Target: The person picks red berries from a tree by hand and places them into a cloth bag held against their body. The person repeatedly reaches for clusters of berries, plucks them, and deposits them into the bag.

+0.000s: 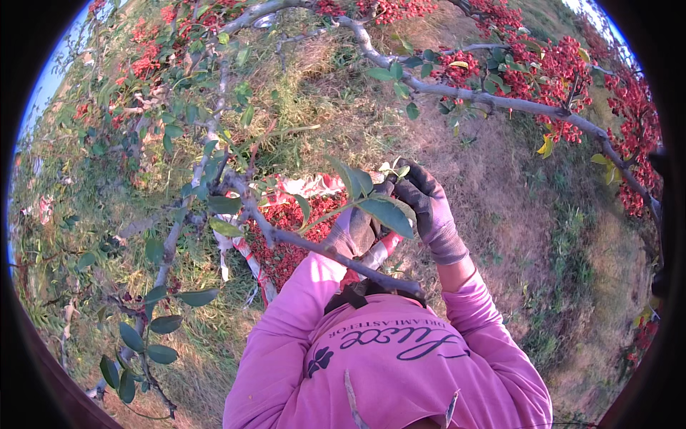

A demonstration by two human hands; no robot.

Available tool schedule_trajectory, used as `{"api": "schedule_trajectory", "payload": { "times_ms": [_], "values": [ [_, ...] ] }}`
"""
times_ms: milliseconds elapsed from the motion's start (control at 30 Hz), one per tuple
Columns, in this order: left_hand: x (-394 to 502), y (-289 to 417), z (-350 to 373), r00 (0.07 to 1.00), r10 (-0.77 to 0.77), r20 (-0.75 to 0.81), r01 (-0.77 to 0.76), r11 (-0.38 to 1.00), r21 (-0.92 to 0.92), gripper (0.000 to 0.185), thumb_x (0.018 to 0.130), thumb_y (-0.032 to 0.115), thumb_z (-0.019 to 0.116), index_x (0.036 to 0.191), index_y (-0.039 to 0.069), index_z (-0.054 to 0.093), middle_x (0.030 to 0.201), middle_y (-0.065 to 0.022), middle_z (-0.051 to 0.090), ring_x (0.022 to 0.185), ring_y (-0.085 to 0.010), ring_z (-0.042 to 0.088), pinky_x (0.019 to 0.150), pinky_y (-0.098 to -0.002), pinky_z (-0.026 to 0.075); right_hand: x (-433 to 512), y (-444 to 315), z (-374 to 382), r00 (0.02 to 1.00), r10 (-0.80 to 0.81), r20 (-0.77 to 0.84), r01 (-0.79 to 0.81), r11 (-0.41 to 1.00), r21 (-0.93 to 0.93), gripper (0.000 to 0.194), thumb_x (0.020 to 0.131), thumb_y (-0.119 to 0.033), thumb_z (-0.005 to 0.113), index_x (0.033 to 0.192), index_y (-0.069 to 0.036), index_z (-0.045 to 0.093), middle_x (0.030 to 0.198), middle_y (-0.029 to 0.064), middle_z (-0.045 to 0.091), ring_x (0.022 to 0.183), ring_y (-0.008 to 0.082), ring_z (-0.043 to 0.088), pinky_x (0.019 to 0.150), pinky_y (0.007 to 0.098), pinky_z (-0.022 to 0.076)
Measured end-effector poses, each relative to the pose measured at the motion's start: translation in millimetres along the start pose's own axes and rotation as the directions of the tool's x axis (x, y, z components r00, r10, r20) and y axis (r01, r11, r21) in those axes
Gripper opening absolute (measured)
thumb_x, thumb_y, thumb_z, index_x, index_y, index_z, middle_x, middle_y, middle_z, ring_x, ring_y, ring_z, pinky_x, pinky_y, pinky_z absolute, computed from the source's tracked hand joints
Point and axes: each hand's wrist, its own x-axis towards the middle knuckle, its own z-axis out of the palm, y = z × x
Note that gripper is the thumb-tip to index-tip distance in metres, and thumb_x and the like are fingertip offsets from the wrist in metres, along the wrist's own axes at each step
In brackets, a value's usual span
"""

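My left hand (358, 231), in a dark, dusty work glove, is raised before my chest, partly hidden behind green leaves (387, 214) and a bare branch. Close beside it my right hand (426, 201), gloved too, has its fingers bent around a small pale-green leafy sprig (395, 170). The fingertips of both hands meet or nearly meet there; what the left fingers hold is hidden. Below and left of the hands, an open bag with a red-and-white rim (256, 268) holds a heap of small red berries (281, 249).
A thorny grey branch (321, 249) crosses just above my left forearm. Another long branch (471, 95) with red berry clusters (557, 75) arches across the top and right. Leafy branches (170, 249) stand at the left. Dry grass (343, 115) covers the ground.
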Motion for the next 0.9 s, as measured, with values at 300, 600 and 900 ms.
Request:
{"api": "schedule_trajectory", "payload": {
  "times_ms": [300, 600, 900],
  "values": [
    [6, 1, -24, 0.987, 0.143, -0.075, -0.116, 0.951, 0.286, 0.026, 0.085, 0.017, 0.064, 0.104, 0.0, 0.059, 0.085, -0.0084, 0.065, 0.06, -0.016, 0.061, 0.046, -0.0252, 0.049, 9, 11, 8, 0.999, -0.006, -0.054, 0.007, 1.0, 0.004, 0.022, 0.082, -0.001, 0.063, 0.104, -0.002, 0.063, 0.089, 0.0039, 0.066, 0.08, 0.0108, 0.061, 0.072, 0.0259, 0.0506],
    [-11, 8, -25, 0.996, -0.054, -0.075, 0.086, 0.836, 0.542, 0.016, 0.079, 0.016, 0.066, 0.091, 0.007, 0.061, 0.072, -0.0033, 0.063, 0.054, -0.0099, 0.058, 0.045, -0.0225, 0.044, 23, 21, -6, 0.935, -0.192, -0.297, 0.252, 0.951, 0.178, 0.014, 0.082, 0.0, 0.064, 0.096, -0.002, 0.064, 0.089, 0.0048, 0.066, 0.082, 0.0145, 0.063, 0.077, 0.0281, 0.0518],
    [14, -1, -97, 0.999, 0.038, -0.021, 0.022, -0.012, 1.0, 0.048, 0.084, 0.015, 0.067, 0.126, 0.005, 0.046, 0.116, -0.0082, 0.056, 0.108, -0.0148, 0.053, 0.09, -0.0292, 0.043, 27, 21, -12, 0.973, -0.038, -0.227, 0.124, 0.918, 0.376, 0.015, 0.08, -0.001, 0.066, 0.093, -0.007, 0.061, 0.084, 0.0041, 0.067, 0.079, 0.0149, 0.064, 0.074, 0.0257, 0.0509]
  ]
}}
